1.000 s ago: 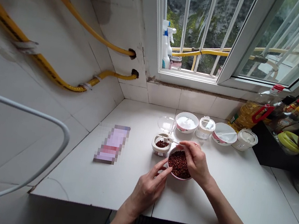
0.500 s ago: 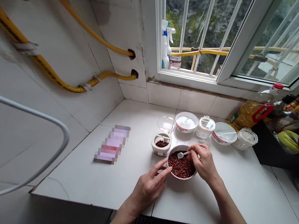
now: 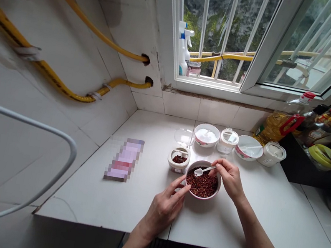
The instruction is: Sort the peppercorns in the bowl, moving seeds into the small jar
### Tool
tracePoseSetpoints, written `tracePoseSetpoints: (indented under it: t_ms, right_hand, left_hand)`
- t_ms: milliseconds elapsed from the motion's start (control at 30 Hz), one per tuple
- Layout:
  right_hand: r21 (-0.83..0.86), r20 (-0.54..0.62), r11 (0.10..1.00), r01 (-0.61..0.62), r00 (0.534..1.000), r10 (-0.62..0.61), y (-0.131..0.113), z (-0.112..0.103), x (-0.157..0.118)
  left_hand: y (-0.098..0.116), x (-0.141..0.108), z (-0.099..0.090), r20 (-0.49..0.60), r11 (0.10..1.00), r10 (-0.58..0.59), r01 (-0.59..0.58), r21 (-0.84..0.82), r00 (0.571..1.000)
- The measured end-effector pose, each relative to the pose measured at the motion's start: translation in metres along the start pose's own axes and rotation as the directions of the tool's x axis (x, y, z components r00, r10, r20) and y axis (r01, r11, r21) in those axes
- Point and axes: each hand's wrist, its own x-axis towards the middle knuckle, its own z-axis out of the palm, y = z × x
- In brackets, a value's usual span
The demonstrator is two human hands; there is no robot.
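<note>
A bowl (image 3: pixel 216 193) of dark red-brown grains that look like Sichuan peppercorns (image 3: pixel 202 186) stands on the counter. My left hand (image 3: pixel 167 205) grips its left rim with the fingertips; the thumb is mostly hidden. Pinched in my right hand (image 3: pixel 227 176) is a small white spoon (image 3: pixel 199 172). Its scoop is over the left back part of the grains, and I cannot tell whether anything lies in it. Just left of the bowl, a cream-rimmed jar (image 3: pixel 177 167) holds some of the same grains.
Behind stand a bowl of white powder (image 3: pixel 206 136), a lidded jar (image 3: pixel 228 140), a bowl with a white spoon (image 3: pixel 248 148) and another jar (image 3: pixel 272 154). A clear lid (image 3: pixel 183 137) lies nearby. An oil bottle (image 3: pixel 275 125) is at the right; a blurred purple item (image 3: pixel 124 160) lies left.
My right hand has moved slightly right and back, lifting the spoon so more of its handle shows. Its scoop has shifted a little left. My left hand stays at the bowl.
</note>
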Motion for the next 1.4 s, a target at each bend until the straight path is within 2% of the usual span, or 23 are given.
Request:
tracePoseSetpoints:
  t_ms: [100, 200, 267, 400, 467, 667, 767, 1000, 1267, 1400]
  right_hand:
    - [-0.146, 0.0, 0.985, 0.093, 0.996, -0.094, 0.001, 0.0027, 0.0003]
    - [-0.278, 0.052, 0.941, 0.195, 0.981, -0.188, 0.0024, 0.0062, 0.0001]
    - [-0.267, 0.065, 0.943, 0.201, 0.979, -0.191, 0.0031, 0.0073, -0.0005]
    - [-0.123, 0.043, 0.988, 0.096, 0.995, -0.091, 0.0038, 0.0047, -0.0015]
    - [-0.105, 0.041, 0.992, 0.076, 0.997, -0.072, 0.004, 0.0032, -0.0014]
    - [-0.239, 0.1, 0.951, 0.197, 0.979, -0.178, 0.004, 0.0061, -0.0008]
    - [-0.181, 0.076, 0.972, 0.152, 0.987, -0.141, 0.0027, 0.0069, -0.0016]
    - [0.059, 0.031, 0.998, -0.036, 0.999, 0.035, -0.0009, 0.0027, -0.0021]
    - [0.162, 0.023, 0.981, -0.104, 0.995, 0.102, 0.0019, 0.0016, 0.0029]
    - [0.208, -0.03, 0.977, -0.039, 0.998, 0.047, -0.002, 0.0061, 0.0038]
  left_hand:
    - [0.0002, -0.0001, -0.0001, 0.002, 1.0, 0.0, 0.0, 0.002, 1.0]
    - [0.0006, 0.0001, -0.0005, -0.004, 1.0, 0.002, -0.002, 0.005, 1.0]
    - [0.0009, 0.0003, -0.0006, -0.006, 1.0, 0.004, -0.004, 0.006, 1.0]
    - [0.0014, 0.0002, -0.0005, -0.003, 1.0, -0.001, 0.001, 0.007, 1.0]
    - [0.0014, 0.0001, -0.0005, -0.001, 1.0, -0.004, 0.004, 0.006, 1.0]
    - [0.001, 0.0, -0.0009, 0.005, 1.0, -0.002, 0.002, 0.008, 1.0]
    - [0.0009, -0.0001, -0.0009, 0.002, 1.0, -0.001, 0.001, 0.011, 1.0]
    - [0.0005, -0.0003, -0.0005, 0.002, 1.0, -0.001, 0.001, 0.006, 1.0]
    - [0.0007, -0.0003, -0.0002, 0.005, 1.0, -0.005, 0.005, 0.0, 1.0]
    - [0.0006, -0.0001, -0.0001, 0.006, 1.0, -0.001, 0.001, -0.006, 1.0]
